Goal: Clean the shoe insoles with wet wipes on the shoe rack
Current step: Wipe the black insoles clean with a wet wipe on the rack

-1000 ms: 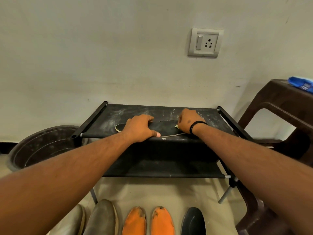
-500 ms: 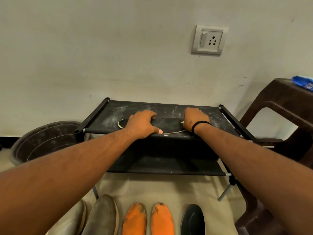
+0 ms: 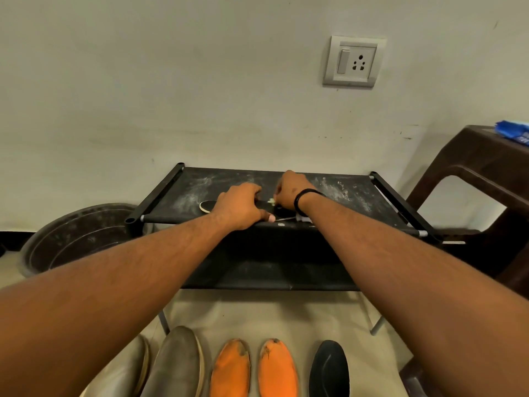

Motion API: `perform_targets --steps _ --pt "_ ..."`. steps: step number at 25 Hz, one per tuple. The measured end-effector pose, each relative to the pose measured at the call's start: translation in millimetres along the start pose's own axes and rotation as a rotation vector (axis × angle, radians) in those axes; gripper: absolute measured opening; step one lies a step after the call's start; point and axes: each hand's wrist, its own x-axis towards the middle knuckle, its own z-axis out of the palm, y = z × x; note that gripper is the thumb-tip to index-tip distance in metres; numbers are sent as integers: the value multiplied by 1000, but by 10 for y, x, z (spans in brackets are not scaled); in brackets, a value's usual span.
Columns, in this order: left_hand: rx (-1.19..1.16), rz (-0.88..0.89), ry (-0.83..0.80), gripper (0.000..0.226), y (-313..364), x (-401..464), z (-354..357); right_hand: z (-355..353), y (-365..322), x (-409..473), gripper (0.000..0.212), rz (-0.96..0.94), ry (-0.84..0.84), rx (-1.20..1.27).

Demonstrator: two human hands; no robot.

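The left hand (image 3: 239, 206) is pressed curled over a black insole (image 3: 208, 207) on the dusty shoe rack (image 3: 337, 188); a wet wipe (image 3: 271, 201) is pinched by the right hand (image 3: 289, 190). No writing is readable.

Left hand (image 3: 239, 206) covers most of black flat insole (image 3: 206, 206); only toe end shows. Pale crumpled wet wipe (image 3: 271, 201) mostly hidden under right hand (image 3: 289, 190). Blue packet (image 3: 513, 133) cut off by right edge.
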Motion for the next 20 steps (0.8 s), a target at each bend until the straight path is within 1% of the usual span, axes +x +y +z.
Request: perform_targets --steps 2,3,4,5,6,7,8,9,10,11,12,13,14,16,18,20 --pt "-11 8 -4 95 12 6 14 -83 171 -2 17 141 85 -113" --pt "-6 13 -4 95 10 13 17 -87 196 -4 20 165 106 -143" --pt "5 15 -5 95 11 12 14 -85 161 -24 21 149 113 -151" --pt "18 14 -4 94 15 10 7 -54 83 -42 16 106 96 -138" --pt "29 15 -1 89 14 8 4 -6 -7 -57 6 49 58 -85" --pt "41 22 4 80 10 -3 -3 44 -86 -77 9 -16 17 -2" --pt "56 29 8 66 3 -15 -11 86 -149 -110 18 -66 -39 78" --pt "62 36 13 55 -1 -22 -18 105 -159 -139 20 -108 -82 130" --pt "52 44 19 53 -6 -28 -20 90 -124 -162 16 -139 -111 141" --pt "38 51 25 61 -14 -41 -20 48 -39 -150 11 -150 -116 102" --pt "32 50 21 74 -12 -49 -19 -16 85 -115 8 -138 -90 41" --pt "25 43 16 86 -3 -54 -15 -87 225 -69 8 -87 -49 -43" --pt "15 36 9 92 8 -53 -9 -167 372 -48 10 -14 -1 -117" --pt "14 25 -4 96 18 -31 -7 -269 598 -33 14 88 66 -195" --pt "23 15 -1 96 11 -29 -13 -295 662 -74 15 53 50 -201" --pt "29 15 8 97 8 -40 -14 -246 631 -156 14 -14 -2 -122"
